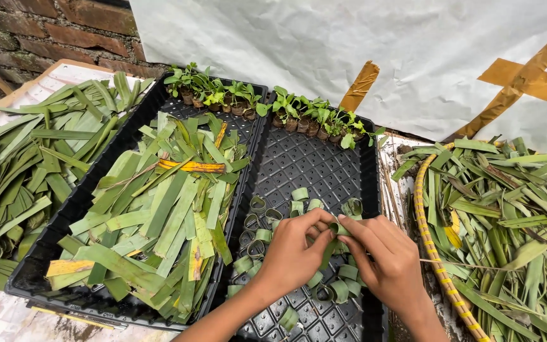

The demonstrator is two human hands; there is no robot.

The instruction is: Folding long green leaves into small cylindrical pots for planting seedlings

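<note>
Holding a little green leaf ring (pixel 337 229) between them, the left hand (pixel 292 253) and the right hand (pixel 384 256) pinch it with their fingertips. They are over the right black tray (pixel 311 164), near the front. More small leaf rings (pixel 267 235) lie in that tray under the hands. Tiny seedlings (pixel 314 117) stand in a row at its far edge. The left black tray (pixel 64 215) is full of cut leaf strips (pixel 166 209). A round basket (pixel 435 266) of leaves sits on the right.
</note>
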